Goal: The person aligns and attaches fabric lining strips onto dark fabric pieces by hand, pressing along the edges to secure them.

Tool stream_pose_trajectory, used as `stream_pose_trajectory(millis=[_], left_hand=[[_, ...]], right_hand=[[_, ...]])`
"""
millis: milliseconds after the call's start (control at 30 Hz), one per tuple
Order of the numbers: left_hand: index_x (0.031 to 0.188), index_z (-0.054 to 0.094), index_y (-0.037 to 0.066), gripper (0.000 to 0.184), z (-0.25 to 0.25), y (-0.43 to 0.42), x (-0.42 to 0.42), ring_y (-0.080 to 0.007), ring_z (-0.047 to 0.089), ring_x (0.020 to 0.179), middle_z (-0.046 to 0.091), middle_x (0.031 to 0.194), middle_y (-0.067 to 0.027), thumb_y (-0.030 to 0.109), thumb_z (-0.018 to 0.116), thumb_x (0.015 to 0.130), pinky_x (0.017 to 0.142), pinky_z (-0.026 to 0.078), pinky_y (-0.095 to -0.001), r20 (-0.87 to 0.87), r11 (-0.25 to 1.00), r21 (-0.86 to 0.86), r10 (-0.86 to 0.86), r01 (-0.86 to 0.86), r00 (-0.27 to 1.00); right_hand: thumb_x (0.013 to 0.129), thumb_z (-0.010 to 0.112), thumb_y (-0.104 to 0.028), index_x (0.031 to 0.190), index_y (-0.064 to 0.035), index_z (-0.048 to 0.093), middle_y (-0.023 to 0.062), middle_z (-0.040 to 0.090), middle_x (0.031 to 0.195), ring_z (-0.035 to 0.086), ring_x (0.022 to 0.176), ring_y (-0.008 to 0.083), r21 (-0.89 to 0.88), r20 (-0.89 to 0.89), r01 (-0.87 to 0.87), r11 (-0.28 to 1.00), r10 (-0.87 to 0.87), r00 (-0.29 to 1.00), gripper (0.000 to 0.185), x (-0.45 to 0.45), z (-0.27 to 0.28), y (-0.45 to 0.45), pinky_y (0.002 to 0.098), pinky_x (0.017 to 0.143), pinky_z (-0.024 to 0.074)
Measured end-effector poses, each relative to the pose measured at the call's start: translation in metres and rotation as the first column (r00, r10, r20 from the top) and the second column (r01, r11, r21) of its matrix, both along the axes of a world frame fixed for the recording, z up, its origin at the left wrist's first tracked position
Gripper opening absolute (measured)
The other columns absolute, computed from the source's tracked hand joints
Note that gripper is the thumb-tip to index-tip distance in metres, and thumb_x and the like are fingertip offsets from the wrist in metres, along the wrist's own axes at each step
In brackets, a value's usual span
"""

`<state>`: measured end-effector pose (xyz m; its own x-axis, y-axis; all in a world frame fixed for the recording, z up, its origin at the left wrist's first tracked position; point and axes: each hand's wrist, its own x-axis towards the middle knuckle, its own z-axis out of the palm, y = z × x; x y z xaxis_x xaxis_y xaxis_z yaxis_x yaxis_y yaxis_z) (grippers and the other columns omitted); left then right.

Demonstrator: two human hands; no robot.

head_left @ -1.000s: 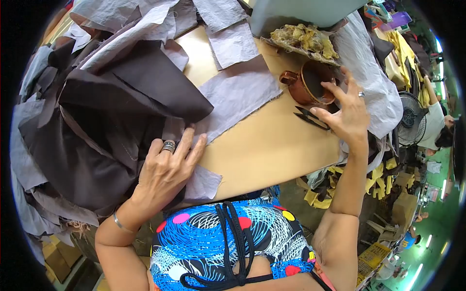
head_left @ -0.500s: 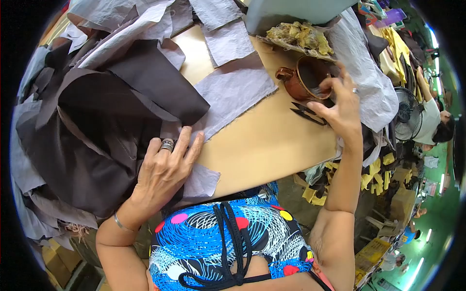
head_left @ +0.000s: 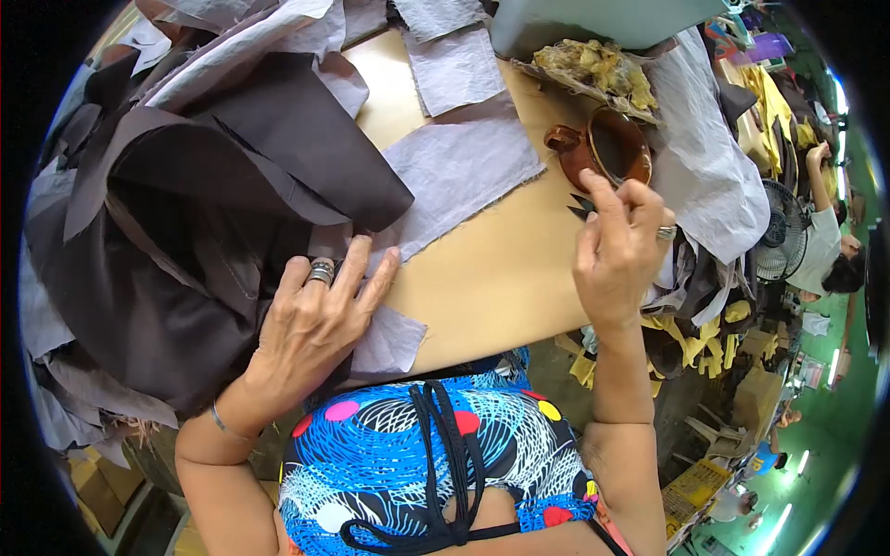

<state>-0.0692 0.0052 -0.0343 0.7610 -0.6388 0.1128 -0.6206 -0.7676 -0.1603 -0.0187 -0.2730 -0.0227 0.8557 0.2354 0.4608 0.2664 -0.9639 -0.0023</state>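
Observation:
My left hand (head_left: pixel 320 310) lies with fingers spread on the dark brown fabric (head_left: pixel 213 232), its fingertips near a pale grey cloth strip (head_left: pixel 464 176). My right hand (head_left: pixel 619 246) is just in front of a brown glazed mug (head_left: pixel 633 148). Its index finger is stretched toward the mug and its other fingers are curled in. Two pointed black blades (head_left: pixel 580 206), like those of small thread snips, stick out beside the thumb. The rest of that tool is hidden under the hand, and I cannot see what the curled fingers hold.
Yellowish fibrous material (head_left: pixel 603 74) sits on a rag behind the mug, beside a grey-blue machine body (head_left: pixel 593 23). White cloth (head_left: pixel 709 157) hangs at the right table edge. Beyond are a fan (head_left: pixel 779 232), yellow scraps (head_left: pixel 705 338) and a co-worker (head_left: pixel 820 246).
My right hand has drawn back from the mug's rim toward me, and its fingers have curled over the black tool. My left hand stays on the dark fabric. The view has shifted slightly.

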Motion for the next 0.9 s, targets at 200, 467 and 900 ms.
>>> stream_pose_trajectory(millis=[200, 467, 900], left_hand=[[0.124, 0.053, 0.018, 0.047, 0.002, 0.002, -0.001, -0.0129, 0.051, 0.064, 0.055, 0.107, -0.0095, 0.009, 0.049, 0.079, 0.064, 0.036, -0.0291, -0.034, 1.0, -0.015, 0.003, -0.003, 0.999], [0.125, 0.053, 0.019, 0.047, 0.002, 0.002, -0.002, -0.0147, 0.053, 0.072, 0.054, 0.11, -0.008, 0.01, 0.05, 0.078, 0.065, 0.037, -0.0293, -0.085, 0.999, -0.039, 0.027, -0.031, 0.996], [0.095, 0.057, 0.014, 0.023, 0.004, 0.008, 0.001, -0.021, 0.05, 0.095, 0.051, 0.117, -0.0039, 0.011, 0.055, 0.073, 0.075, 0.039, -0.0339, -0.206, 0.961, -0.275, -0.089, 0.03, 0.974]], right_hand=[[0.07, 0.049, 0.002, 0.115, -0.0093, 0.058, 0.012, 0.05, 0.095, 0.052, 0.09, 0.0316, 0.364, -0.405, -0.009, 0.931, 0.167, 0.899, 0.047, 0.018, -0.025, 0.009, 0.0421, 0.077, 0.0431], [0.074, 0.049, 0.0, 0.117, -0.0013, 0.053, 0.0133, 0.047, 0.099, 0.056, 0.087, 0.0349, -0.043, -0.315, 0.022, 0.999, -0.035, 0.949, 0.043, 0.024, -0.036, 0.024, 0.0419, 0.072, 0.0502], [0.073, 0.055, -0.005, 0.106, -0.0015, 0.057, 0.0083, 0.051, 0.084, 0.059, 0.078, 0.0231, -0.391, -0.114, -0.122, 0.912, 0.084, 0.99, 0.032, 0.027, -0.029, 0.019, 0.0308, 0.06, 0.0508]])
